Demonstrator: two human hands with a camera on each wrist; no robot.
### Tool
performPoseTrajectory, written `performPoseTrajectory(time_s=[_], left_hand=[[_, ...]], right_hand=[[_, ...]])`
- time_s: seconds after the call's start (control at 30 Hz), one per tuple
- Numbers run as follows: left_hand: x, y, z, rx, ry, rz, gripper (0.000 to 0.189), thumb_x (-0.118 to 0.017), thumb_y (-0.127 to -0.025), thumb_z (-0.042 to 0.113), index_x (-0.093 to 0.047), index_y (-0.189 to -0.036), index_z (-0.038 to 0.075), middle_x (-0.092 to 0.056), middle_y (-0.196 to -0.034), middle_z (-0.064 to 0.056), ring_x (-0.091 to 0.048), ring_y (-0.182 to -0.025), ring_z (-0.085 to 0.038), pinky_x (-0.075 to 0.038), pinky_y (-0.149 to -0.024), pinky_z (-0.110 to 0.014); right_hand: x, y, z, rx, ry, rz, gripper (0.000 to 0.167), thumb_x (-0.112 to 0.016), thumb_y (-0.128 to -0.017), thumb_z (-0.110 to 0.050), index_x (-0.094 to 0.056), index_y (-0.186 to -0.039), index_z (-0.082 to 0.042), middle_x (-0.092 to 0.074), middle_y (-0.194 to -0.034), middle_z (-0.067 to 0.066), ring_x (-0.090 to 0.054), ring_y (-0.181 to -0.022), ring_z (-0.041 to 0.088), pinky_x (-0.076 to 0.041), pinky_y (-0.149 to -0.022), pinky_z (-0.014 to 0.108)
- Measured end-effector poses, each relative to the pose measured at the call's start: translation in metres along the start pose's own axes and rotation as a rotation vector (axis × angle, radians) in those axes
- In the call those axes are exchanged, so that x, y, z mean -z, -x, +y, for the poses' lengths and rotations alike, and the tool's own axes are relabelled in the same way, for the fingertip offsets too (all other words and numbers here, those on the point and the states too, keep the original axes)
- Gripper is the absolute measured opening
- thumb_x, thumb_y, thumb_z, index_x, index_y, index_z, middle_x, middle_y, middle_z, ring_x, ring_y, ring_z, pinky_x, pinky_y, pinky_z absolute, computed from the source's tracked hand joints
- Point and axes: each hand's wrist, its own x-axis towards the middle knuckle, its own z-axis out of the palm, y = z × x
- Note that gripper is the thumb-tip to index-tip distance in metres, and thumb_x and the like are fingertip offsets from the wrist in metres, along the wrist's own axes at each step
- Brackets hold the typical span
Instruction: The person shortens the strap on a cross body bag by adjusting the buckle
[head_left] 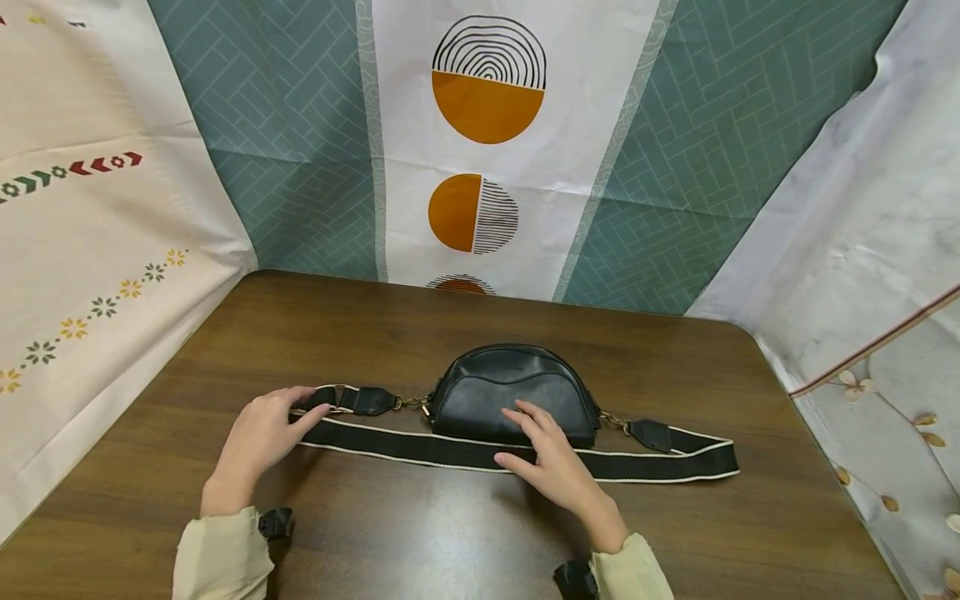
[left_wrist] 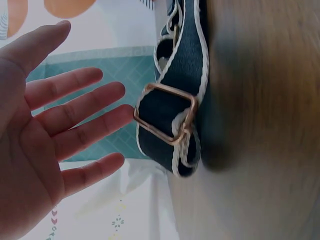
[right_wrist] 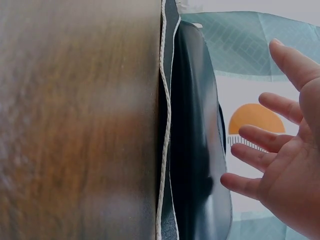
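A black half-moon shoulder bag (head_left: 480,408) sits on the table, with its wide black, white-edged strap (head_left: 420,447) running across in front of it. My left hand (head_left: 261,440) is at the strap's left end, fingers extended. In the left wrist view, the fingers of that hand (left_wrist: 65,135) are spread beside the strap's copper-coloured slider buckle (left_wrist: 170,90), holding nothing. My right hand (head_left: 557,468) hovers over the bag's front and the strap. Its fingers (right_wrist: 250,185) are spread and nothing is gripped in the right wrist view.
The brown wooden table (head_left: 360,525) has rounded back corners. Behind it hangs a green and white patterned cloth (head_left: 307,167), with a white cloth (head_left: 97,250) on the left and a pale one (head_left: 862,275) on the right. Metal clips (head_left: 411,402) join strap and bag.
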Motion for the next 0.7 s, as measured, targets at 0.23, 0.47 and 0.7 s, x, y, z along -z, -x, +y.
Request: performPoseTrajectory(time_s=[0.23,0.47,0.7], left_hand=[[0.005,0.003,-0.005,0.019,-0.003,-0.018,0.037,-0.061,-0.084,0.025,-0.061,-0.104,-0.007,-0.061,-0.100,-0.023,-0.056,-0.090,-0.039,-0.041,-0.076,-0.052],[0.006,0.005,-0.010,0.027,0.017,-0.083,0.044,-0.068,-0.077,0.025,-0.060,-0.107,-0.007,-0.060,-0.101,-0.023,-0.054,-0.095,-0.040,-0.039,-0.079,-0.052],[0.008,0.007,-0.020,0.007,0.059,-0.163,0.050,-0.077,-0.066,0.017,-0.060,-0.107,-0.005,-0.059,-0.104,-0.023,-0.050,-0.100,-0.043,-0.037,-0.081,-0.054]], right_hand=[[-0.001,0.000,0.000,-0.004,0.003,-0.014,0.059,-0.062,-0.081,-0.041,-0.047,-0.129,-0.010,-0.035,-0.136,0.012,-0.029,-0.124,0.031,-0.029,-0.093,0.054],[-0.001,0.000,0.000,0.006,-0.006,-0.015,0.058,-0.062,-0.081,-0.040,-0.048,-0.128,-0.009,-0.036,-0.135,0.013,-0.030,-0.124,0.030,-0.029,-0.093,0.054],[-0.001,0.001,-0.001,-0.003,-0.013,-0.024,0.058,-0.061,-0.082,-0.041,-0.048,-0.128,-0.010,-0.036,-0.136,0.012,-0.030,-0.125,0.029,-0.029,-0.094,0.053]])
